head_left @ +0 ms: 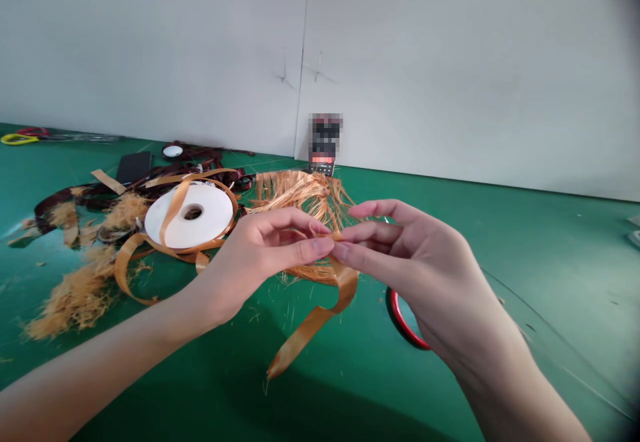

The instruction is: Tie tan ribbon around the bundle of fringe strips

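Observation:
My left hand (285,245) and my right hand (400,242) meet near the middle of the view, fingertips almost touching. Both pinch the top end of a golden-tan satin ribbon (345,282). Its loose length curls down toward the lower left and ends in a frayed tip. Behind my fingers spreads a bunch of frayed golden threads (300,192), partly hidden by my hands. Under my right hand, a red-handled tool, seemingly scissors (407,322), lies on the table with most of it covered.
On the left, a white ribbon spool (210,209) has tan ribbon looped around it. Fluffy tan thread scraps (80,292), dark brown ribbon (55,202) and a black flat object (134,167) surround it. Yellow-handled scissors (20,139) lie far left. A phone-like device (323,145) leans against the white wall (450,69).

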